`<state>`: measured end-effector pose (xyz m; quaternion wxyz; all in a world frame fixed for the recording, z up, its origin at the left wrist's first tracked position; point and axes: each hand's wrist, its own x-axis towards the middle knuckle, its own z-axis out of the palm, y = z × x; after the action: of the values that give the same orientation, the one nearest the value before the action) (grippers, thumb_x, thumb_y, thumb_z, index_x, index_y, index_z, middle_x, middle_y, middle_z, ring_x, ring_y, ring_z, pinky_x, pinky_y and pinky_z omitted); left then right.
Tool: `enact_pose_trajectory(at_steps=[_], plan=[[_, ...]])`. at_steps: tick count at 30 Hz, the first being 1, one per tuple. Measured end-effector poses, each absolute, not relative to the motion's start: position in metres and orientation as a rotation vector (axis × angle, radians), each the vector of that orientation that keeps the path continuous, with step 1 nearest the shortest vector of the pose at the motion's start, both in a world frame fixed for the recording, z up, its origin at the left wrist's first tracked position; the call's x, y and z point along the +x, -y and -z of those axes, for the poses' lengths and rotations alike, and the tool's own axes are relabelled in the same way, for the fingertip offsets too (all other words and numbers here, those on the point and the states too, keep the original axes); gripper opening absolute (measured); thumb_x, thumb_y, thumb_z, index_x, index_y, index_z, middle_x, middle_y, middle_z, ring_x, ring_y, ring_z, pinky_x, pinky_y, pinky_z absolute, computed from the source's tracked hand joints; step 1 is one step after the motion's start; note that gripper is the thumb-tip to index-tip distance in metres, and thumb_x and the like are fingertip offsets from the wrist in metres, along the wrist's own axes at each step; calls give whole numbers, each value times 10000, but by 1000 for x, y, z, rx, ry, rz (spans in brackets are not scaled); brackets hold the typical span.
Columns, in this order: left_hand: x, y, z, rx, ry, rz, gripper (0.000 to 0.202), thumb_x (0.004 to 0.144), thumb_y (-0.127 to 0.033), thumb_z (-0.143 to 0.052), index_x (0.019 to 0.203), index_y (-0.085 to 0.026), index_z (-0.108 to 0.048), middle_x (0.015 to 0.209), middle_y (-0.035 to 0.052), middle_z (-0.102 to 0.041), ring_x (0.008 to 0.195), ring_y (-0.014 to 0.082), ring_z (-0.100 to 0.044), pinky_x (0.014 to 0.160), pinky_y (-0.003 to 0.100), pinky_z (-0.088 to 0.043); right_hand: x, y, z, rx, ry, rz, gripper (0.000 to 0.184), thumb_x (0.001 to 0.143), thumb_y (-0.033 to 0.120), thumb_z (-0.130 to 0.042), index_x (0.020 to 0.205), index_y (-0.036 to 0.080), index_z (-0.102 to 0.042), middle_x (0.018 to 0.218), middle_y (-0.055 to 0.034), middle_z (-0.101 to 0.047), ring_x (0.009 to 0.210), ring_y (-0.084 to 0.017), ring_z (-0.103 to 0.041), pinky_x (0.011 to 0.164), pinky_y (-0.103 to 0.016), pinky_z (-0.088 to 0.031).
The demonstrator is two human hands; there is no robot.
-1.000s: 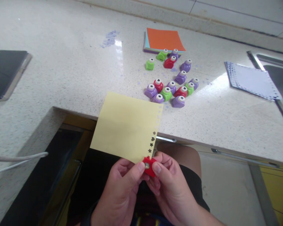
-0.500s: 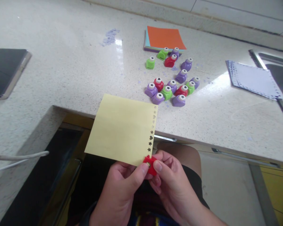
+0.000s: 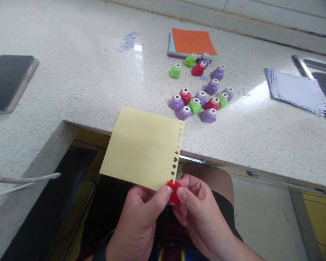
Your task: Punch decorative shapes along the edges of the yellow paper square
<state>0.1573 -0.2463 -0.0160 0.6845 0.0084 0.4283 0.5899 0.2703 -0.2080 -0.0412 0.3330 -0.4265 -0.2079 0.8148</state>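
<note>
A sheet of yellow paper [image 3: 141, 145] reaches out past the counter's front edge above my lap. Small cut-out shapes, among them a heart and a star, run down its right side. A red craft punch [image 3: 174, 192] sits at the near right corner of the sheet. My right hand [image 3: 199, 204] grips the punch, with the thumb on its right side. Closed at the sheet's near edge, my left hand [image 3: 143, 210] has its thumb against the punch's left side; its other fingers are mostly hidden under the paper.
Several purple, green and red craft punches [image 3: 194, 106] stand beyond the sheet. Coloured paper [image 3: 194, 41] is stacked behind them. Punched white sheets [image 3: 299, 90] lie by the sink [image 3: 322, 69]. A dark phone-like device [image 3: 9, 83], paper bits [image 3: 129, 41] and a white cable [image 3: 29, 177] are leftward.
The view has shifted slightly, so the counter items appear a little further right. My thumbs have moved slightly on the red punch, covering more of its opening. Both hands stay at the same paper corner.
</note>
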Motion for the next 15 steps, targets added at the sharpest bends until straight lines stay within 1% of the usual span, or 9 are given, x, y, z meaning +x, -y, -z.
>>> enact_pose_trajectory(at_steps=[5, 8, 11, 13, 15], plan=[[157, 250, 19, -33, -965, -1357, 107, 832, -240, -794, 875, -144, -815, 802, 63, -763, 815, 209, -689, 789, 327, -551, 269, 210, 40, -1101, 529, -2145, 363, 704, 373, -910, 725, 176, -606, 453, 82, -494, 354, -17, -328, 351, -126, -296], [158, 251, 20, -50, -945, -1358, 99, 836, -239, -792, 865, -147, -816, 796, 64, -767, 839, 218, -699, 820, 342, -554, 268, 210, 40, -1098, 524, -2144, 374, 704, 374, -910, 732, 182, -589, 455, 91, -480, 352, -14, -309, 350, -125, -281], [159, 252, 21, -75, -932, -1365, 77, 838, -234, -792, 838, -160, -810, 804, 60, -775, 859, 216, -708, 862, 347, -553, 269, 209, 40, -1100, 523, -2148, 386, 700, 364, -912, 743, 189, -572, 471, 98, -474, 355, -11, -290, 347, -123, -263], [159, 252, 21, -103, -932, -1384, 62, 819, -226, -811, 786, -175, -798, 820, 53, -785, 866, 209, -716, 892, 348, -551, 269, 209, 40, -1089, 517, -2161, 394, 704, 360, -909, 749, 192, -556, 482, 101, -471, 359, -9, -271, 346, -123, -252], [160, 253, 21, -134, -938, -1407, 95, 792, -226, -835, 725, -189, -779, 810, 44, -790, 856, 206, -725, 911, 357, -551, 270, 208, 40, -1073, 504, -2176, 400, 712, 358, -904, 756, 196, -540, 497, 104, -471, 365, -7, -251, 345, -124, -245]])
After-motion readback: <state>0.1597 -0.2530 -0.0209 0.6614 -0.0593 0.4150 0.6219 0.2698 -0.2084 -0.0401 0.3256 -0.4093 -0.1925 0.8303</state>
